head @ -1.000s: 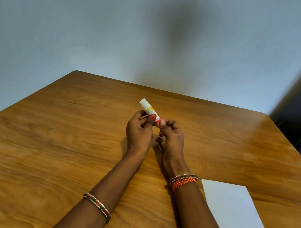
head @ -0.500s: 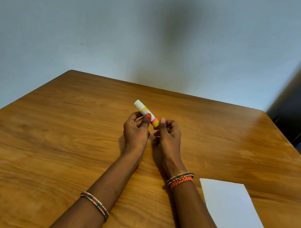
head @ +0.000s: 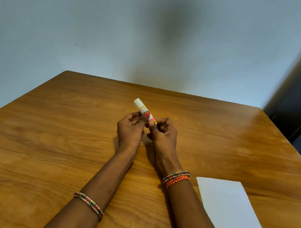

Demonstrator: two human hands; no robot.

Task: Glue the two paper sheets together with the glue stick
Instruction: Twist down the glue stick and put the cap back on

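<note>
A wooden table (head: 49,138) stood against a pale wall (head: 82,17), with white paper (head: 228,204) lying flat near its right front edge, well apart from the hands. Above the table's middle, the left hand (head: 130,130) and right hand (head: 164,135) together held a glue stick (head: 142,109), fingers (head: 146,116) closed around its lower end, its white end tilted up and away.
</note>
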